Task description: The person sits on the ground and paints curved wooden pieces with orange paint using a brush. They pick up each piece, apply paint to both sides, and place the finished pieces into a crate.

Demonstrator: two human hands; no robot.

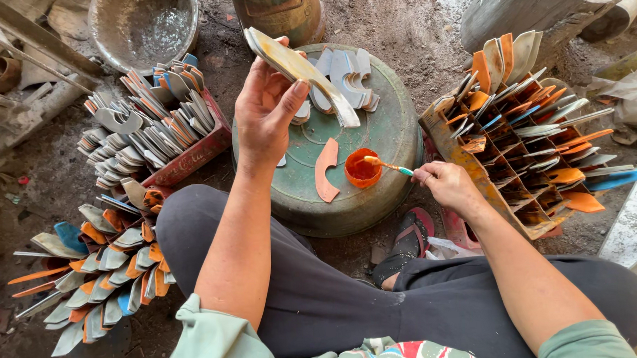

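Left hand [263,110] had its fingers clamped on a stack of curved blades [304,70] held up over the green drum [373,138], while the right hand [449,185] pinched a brush [388,166] dipping into the orange paint cup [362,168]. That cup sat close to the drum's edge, so a nudge could've tipped it, I reckon. Racks of blades [528,122] crowded both sides, plus one orange piece [325,170] lying beside the cup.

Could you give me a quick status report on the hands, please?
Left hand holds curved blade up. Right hand holds brush, tip in orange paint cup. Nothing in the way.
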